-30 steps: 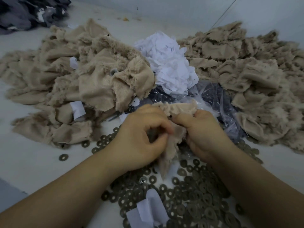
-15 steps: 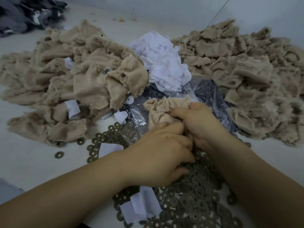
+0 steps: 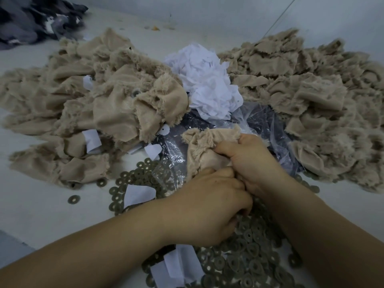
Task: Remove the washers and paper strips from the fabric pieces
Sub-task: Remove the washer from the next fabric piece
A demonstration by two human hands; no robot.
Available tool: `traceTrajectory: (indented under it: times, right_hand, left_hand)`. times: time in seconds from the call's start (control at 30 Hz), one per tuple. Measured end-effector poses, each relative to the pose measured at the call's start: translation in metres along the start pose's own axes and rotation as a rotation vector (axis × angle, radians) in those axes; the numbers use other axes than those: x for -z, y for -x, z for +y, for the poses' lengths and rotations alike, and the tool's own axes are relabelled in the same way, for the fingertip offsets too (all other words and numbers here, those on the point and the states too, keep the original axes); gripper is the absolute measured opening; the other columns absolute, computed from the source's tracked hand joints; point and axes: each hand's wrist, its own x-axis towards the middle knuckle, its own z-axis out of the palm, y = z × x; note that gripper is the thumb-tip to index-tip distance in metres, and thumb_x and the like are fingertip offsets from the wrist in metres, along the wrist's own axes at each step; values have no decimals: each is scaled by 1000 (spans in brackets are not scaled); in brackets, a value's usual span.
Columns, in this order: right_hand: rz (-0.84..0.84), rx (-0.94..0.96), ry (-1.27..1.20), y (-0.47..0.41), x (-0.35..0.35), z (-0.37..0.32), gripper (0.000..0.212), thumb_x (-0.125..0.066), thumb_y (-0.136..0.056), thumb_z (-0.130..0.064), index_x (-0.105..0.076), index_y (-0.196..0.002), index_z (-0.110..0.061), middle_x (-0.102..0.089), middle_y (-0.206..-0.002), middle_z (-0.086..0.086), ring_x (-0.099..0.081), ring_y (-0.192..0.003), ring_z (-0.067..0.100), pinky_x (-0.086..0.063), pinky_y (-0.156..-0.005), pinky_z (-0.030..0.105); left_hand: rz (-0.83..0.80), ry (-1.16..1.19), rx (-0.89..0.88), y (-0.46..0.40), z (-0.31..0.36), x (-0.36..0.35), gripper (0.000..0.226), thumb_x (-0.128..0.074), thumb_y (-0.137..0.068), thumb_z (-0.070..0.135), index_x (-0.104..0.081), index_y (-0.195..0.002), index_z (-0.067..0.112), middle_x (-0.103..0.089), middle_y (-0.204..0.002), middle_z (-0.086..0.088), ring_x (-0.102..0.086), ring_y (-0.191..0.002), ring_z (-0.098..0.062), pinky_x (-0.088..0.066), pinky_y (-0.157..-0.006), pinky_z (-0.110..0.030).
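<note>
A beige frayed fabric piece [image 3: 205, 144] is bunched in front of me, and my right hand [image 3: 249, 161] grips its right side with curled fingers and thumb. My left hand [image 3: 207, 206] sits just below it, fingers curled at the fabric's lower edge; what they pinch is hidden. Beneath both hands lies a heap of grey washers [image 3: 245, 258]. White paper strips [image 3: 176, 267] lie among them.
Beige fabric heaps lie at left [image 3: 104, 104] and right [image 3: 311, 96]. A pile of white paper [image 3: 207, 84] sits between them above a clear plastic bag [image 3: 259, 125] of dark washers. Dark cloth [image 3: 35, 19] lies at far left. A stray washer [image 3: 73, 199] rests on the white table.
My left hand dropped from the fabric's top to its lower edge over the washers. The right hand keeps hold of the fabric, which has bunched up higher.
</note>
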Motion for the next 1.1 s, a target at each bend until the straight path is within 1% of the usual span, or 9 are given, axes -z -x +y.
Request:
traceTrajectory:
  times: [0.1, 0.3, 0.4, 0.47, 0.6, 0.73, 0.87, 1.0, 1.1]
  right_hand:
    - [-7, 2, 11, 1, 0, 0, 35, -65, -81, 5, -58, -54, -17, -51, -50, 1, -50, -44, 16, -41, -42, 22]
    - [10, 33, 75, 3, -1, 1, 25, -66, -80, 3, -62, -61, -13, -52, -54, 6, -49, -48, 17, -39, -45, 25]
    - [-1, 59, 144, 5, 0, 0, 43, -64, -81, 4, -60, -46, -21, -55, -45, -5, -51, -40, 10, -39, -39, 17]
    - [-34, 91, 150, 6, -1, 1, 41, -64, -80, 6, -66, -51, -22, -63, -50, -5, -59, -45, 9, -44, -42, 18]
    - [-55, 192, 187, 11, -3, 2, 40, -63, -80, 7, -69, -53, -22, -63, -51, -9, -56, -46, -1, -44, -44, 14]
    - [-4, 246, 239, 12, -1, 3, 8, -70, -80, -1, -65, -73, 1, -59, -63, 8, -53, -57, 14, -45, -51, 29]
    - [34, 319, 305, 16, -2, -2, 17, -69, -80, 1, -72, -73, -14, -68, -64, 0, -62, -59, 13, -50, -53, 29]
    - [53, 322, 369, 20, -5, -5, 7, -72, -80, -6, -76, -80, -13, -75, -73, 10, -72, -72, 33, -59, -60, 54]
    - [69, 323, 388, 22, -5, -7, 10, -71, -81, -5, -76, -81, -14, -74, -73, 12, -71, -68, 31, -57, -60, 57]
  left_hand:
    - [5, 112, 11, 0, -2, -2, 23, -63, -80, 17, -69, -102, 23, -63, -102, 5, -47, -102, -16, -43, -85, -40]
    - [14, 322, 24, 2, -7, 5, 7, -72, -82, 10, -72, -88, 14, -67, -91, 4, -52, -92, -12, -44, -85, -28]
    - [163, 521, 142, 7, -15, 17, 15, -76, -78, 2, -71, -81, 16, -63, -80, 14, -58, -78, -3, -46, -74, -14]
    - [317, 637, 227, 10, -22, 24, 19, -73, -79, -2, -68, -81, 17, -62, -79, 12, -60, -74, -6, -51, -69, -20]
    - [518, 423, 231, 6, -32, 27, 17, -69, -81, -5, -66, -83, 11, -63, -90, 2, -59, -86, -10, -48, -77, -22]
    - [575, 277, 243, 6, -39, 19, 11, -64, -83, 0, -63, -85, 11, -64, -91, 4, -58, -90, -11, -46, -80, -25]
    - [652, 307, 283, 8, -49, 15, 10, -63, -83, 8, -64, -86, 17, -64, -86, 10, -59, -82, -7, -46, -72, -17]
    - [781, 525, 315, 11, -52, 13, 14, -66, -83, 7, -67, -86, 20, -68, -86, 10, -65, -80, -11, -51, -70, -20]
    - [817, 531, 268, 11, -53, 11, 17, -68, -83, 1, -71, -89, 16, -70, -87, 9, -66, -85, -9, -50, -76, -18]
